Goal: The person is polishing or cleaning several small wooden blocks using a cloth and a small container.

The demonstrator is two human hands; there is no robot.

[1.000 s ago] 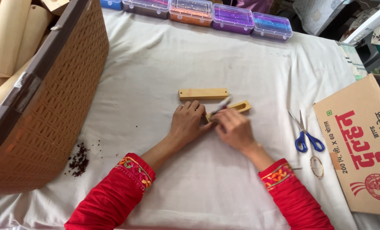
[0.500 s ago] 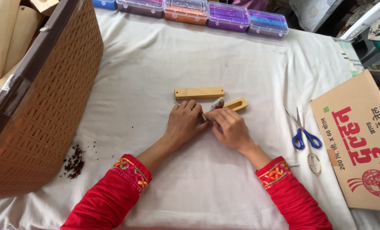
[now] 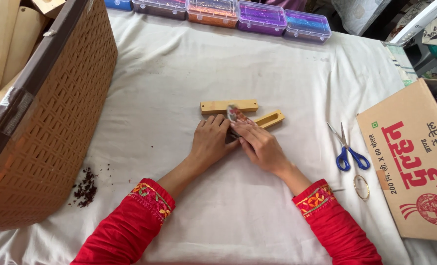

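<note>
My left hand (image 3: pixel 210 142) and my right hand (image 3: pixel 260 145) meet in the middle of a white cloth (image 3: pixel 159 83), both in red sleeves. Between their fingertips they pinch a small greyish, glittery piece (image 3: pixel 235 114) that sticks up toward the far side. Just beyond it lies a flat wooden bar (image 3: pixel 229 106). A second wooden piece with a long slot (image 3: pixel 270 119) lies slanted at my right hand's fingertips.
A large brown woven basket (image 3: pixel 47 122) with cardboard tubes stands at the left. Dark crumbs (image 3: pixel 85 188) lie near it. Several clear boxes of coloured material (image 3: pixel 238 12) line the far edge. Blue-handled scissors (image 3: pixel 347 149), a thin ring (image 3: pixel 361 187) and a cardboard box (image 3: pixel 417 162) are at the right.
The glittery piece has risen more upright between my fingertips. Both hands stayed in nearly the same spot; the view shifted slightly.
</note>
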